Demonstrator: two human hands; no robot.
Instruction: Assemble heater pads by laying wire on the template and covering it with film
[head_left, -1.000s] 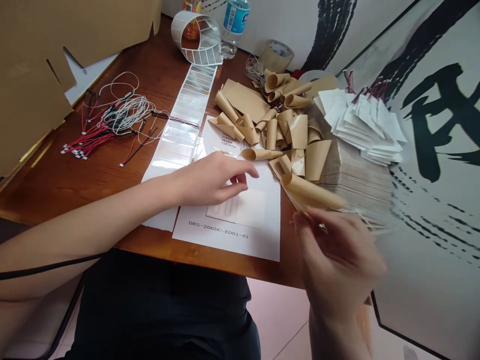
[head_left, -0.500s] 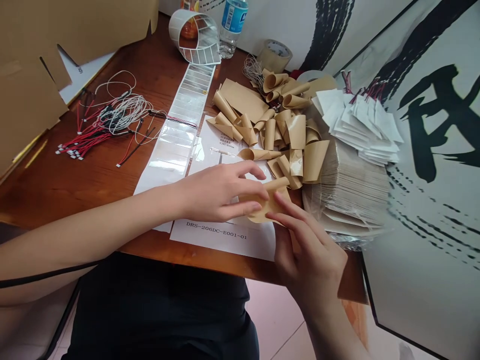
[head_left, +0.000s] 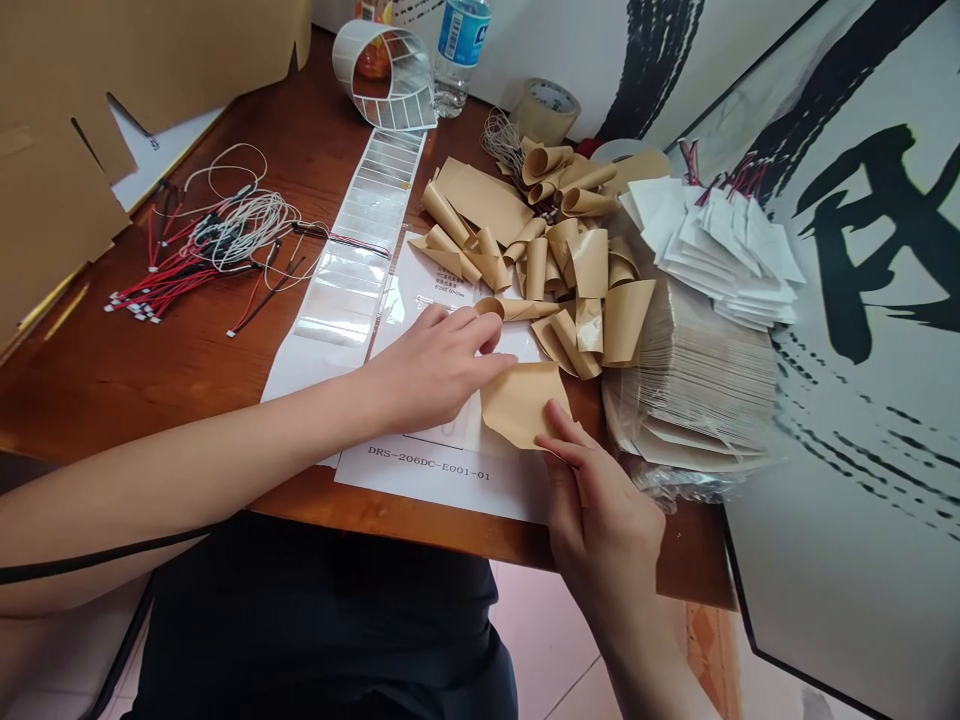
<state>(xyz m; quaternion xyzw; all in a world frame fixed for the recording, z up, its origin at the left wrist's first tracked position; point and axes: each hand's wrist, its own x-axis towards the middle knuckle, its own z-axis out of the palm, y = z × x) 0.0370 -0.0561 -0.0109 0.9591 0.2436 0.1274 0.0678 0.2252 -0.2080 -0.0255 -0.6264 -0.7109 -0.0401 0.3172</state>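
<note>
Sheet in hand: a brown paper sheet (head_left: 521, 405), nearly flat, located above the lower right part of the printed page (head_left: 442, 480), between the two hands.
Right hand (head_left: 606, 495): the grip is closed on the lower right edge of the brown paper sheet; fingertips lie on the upper face, and the thumb is mostly hidden.
Left hand (head_left: 450, 365): the fingers are curled inward, and a digit extends to the upper left corner of the brown paper sheet; whether this grip pinches the corner or only touches it cannot be told.
Printed page: flat on the worktop (head_left: 135, 385), partly covered by the left hand; the line "DRS-206DC-E001-01" is legible near its lower edge.
Curled brown papers (head_left: 536, 262): loose pile just beyond the brown paper sheet, overlapping the upper right of the printed page.
Label strip (head_left: 356, 240): extends from a coiled end at the rear toward the left forearm; a red-and-black lead lies across it.
Wire bundle (head_left: 244, 230): left side, white cable with red and black leads.
White pieces (head_left: 712, 250): fanned on top of the pale stack (head_left: 705, 370), right side.
Rear items: water bottle (head_left: 461, 45) and tape roll (head_left: 547, 108).
</note>
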